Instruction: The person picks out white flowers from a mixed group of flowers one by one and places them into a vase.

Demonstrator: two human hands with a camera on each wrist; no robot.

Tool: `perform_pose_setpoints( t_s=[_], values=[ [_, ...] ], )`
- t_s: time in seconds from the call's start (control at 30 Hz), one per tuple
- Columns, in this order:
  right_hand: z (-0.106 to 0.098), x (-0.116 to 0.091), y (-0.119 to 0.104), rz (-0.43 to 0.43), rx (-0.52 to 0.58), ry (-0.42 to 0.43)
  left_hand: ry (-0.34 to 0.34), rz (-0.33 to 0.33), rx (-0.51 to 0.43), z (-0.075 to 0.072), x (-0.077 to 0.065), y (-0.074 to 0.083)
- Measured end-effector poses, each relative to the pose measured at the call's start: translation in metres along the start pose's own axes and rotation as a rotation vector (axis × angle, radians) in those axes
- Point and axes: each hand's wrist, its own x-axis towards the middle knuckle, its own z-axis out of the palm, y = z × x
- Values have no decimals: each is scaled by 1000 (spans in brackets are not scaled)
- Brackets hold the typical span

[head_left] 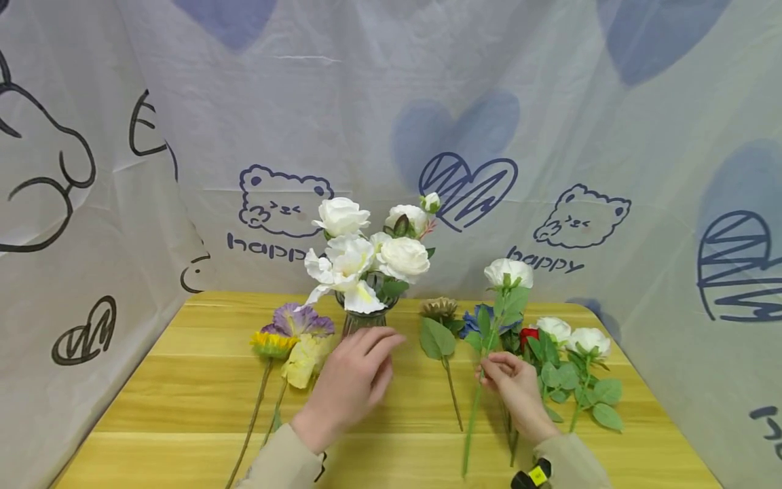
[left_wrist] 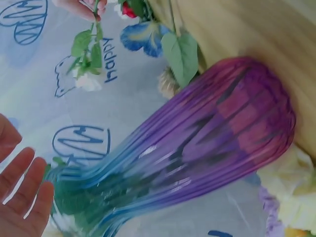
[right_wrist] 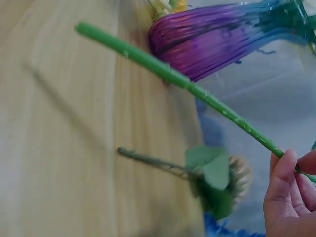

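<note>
My right hand (head_left: 514,388) pinches the green stem (right_wrist: 212,101) of a white rose (head_left: 509,273) between thumb and fingers. The rose stands upright in the head view, its bare stem end raised over the table. My left hand (head_left: 354,377) is beside a ribbed glass vase (left_wrist: 207,123), purple low down and blue-green at the neck. Its fingers (left_wrist: 30,190) are spread near the vase's neck and hold nothing. Several white flowers (head_left: 403,259) stand in the vase. In the head view the left hand hides most of the vase.
On the left of the wooden table (head_left: 171,407) lie a yellow flower (head_left: 273,345), a purple flower (head_left: 299,319) and a pale yellow flower (head_left: 302,363). To the right lie a brownish flower (head_left: 438,309), a blue flower (head_left: 470,322), a red flower (head_left: 528,335) and white roses (head_left: 589,341). A printed curtain (head_left: 366,102) hangs behind.
</note>
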Motion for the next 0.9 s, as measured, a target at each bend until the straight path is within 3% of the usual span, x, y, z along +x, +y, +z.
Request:
perform_pose_setpoints(
  t_s=[0.23,0.47,0.9],
  values=[
    [16,-10,-25,-158,-15,23,103,-13,2,-12,9,-11],
    [39,-13,-61,-325,66,34,172,-60,9,-20,18,-27],
    [81,-18,-121,-598,321,12,123,-168,-8,-25,26,-47]
  ],
)
